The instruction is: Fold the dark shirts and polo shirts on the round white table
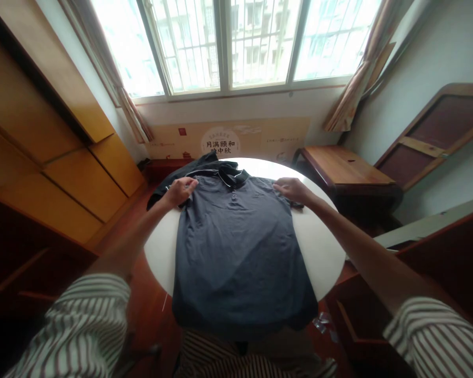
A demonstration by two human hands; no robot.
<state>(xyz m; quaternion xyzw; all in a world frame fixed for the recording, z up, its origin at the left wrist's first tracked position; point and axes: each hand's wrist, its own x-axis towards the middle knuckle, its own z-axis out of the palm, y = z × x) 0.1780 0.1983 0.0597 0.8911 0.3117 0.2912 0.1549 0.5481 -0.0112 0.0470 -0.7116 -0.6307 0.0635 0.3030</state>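
A dark grey polo shirt (236, 241) lies spread front side up on a round white table (327, 252), its black collar at the far end and its hem hanging over the near edge. My left hand (180, 190) pinches the shirt at the left shoulder. On the other side, my right hand (290, 190) has its fingers closed on the right shoulder, near the sleeve. Behind my left hand, a darker garment (169, 181) lies in a heap at the table's far left edge, partly covered by the polo shirt.
A wooden side table (347, 165) stands at the back right. Yellow-brown cabinets (63, 157) line the left wall. Beyond the table are a printed banner (260, 136) and a barred window (220, 47). Some clear plastic (322, 323) lies on the floor at the near right.
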